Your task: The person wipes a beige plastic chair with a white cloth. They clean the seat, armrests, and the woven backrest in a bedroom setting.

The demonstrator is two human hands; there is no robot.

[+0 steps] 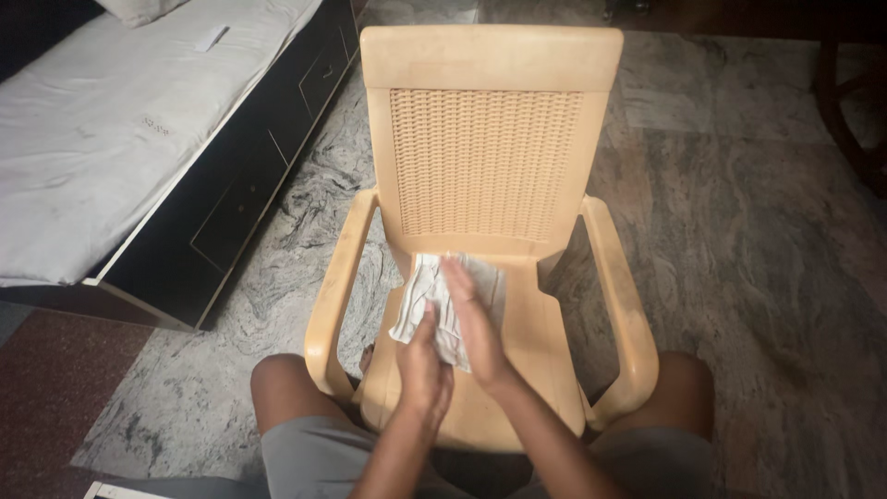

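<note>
A tan plastic armchair (490,55) with a woven-pattern back faces me. On its seat lies a crumpled white-grey cloth (420,296). My right hand (473,319) lies flat on the cloth, fingers stretched toward the chair back. My left hand (423,365) rests at the cloth's near edge, fingers curled on its lower corner. My knees sit at either side of the seat's front edge.
A bed (102,120) with a pale sheet and dark drawer base stands at the left, with a small white object (211,37) on it. The floor (739,231) is grey veined stone. Dark wooden furniture (850,102) shows at the upper right.
</note>
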